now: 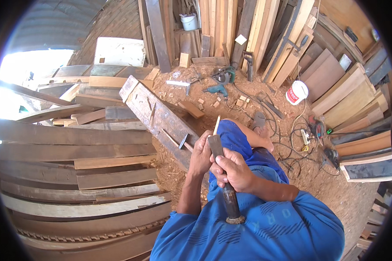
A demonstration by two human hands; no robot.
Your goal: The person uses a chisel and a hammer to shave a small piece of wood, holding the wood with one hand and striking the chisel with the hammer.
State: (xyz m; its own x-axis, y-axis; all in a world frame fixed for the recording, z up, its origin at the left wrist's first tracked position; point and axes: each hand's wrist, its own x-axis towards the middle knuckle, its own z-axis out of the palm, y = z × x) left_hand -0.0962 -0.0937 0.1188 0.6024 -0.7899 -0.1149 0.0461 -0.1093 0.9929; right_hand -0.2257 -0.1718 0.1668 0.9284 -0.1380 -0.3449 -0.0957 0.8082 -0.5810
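My left hand [200, 153] is closed around a thin pale wooden stick [217, 125], whose upper end sticks out past my fingers. My right hand [236, 170] is wrapped around a chisel [231, 201] with a broad flat blade and a dark round handle. The blade points away from me and lies against the left hand, beside the stick. Its frayed handle end rests near my blue shirt. Left of my hands, a hammer [184, 142] with a wooden handle lies on a worn plank bench [146, 104].
Long boards [74, 152] are stacked on the left, and more planks lean at the back and right. Power tools, including a teal one [216, 89], lie on the sawdust-covered floor with tangled cables [292, 143]. A white bucket [297, 92] stands farther right.
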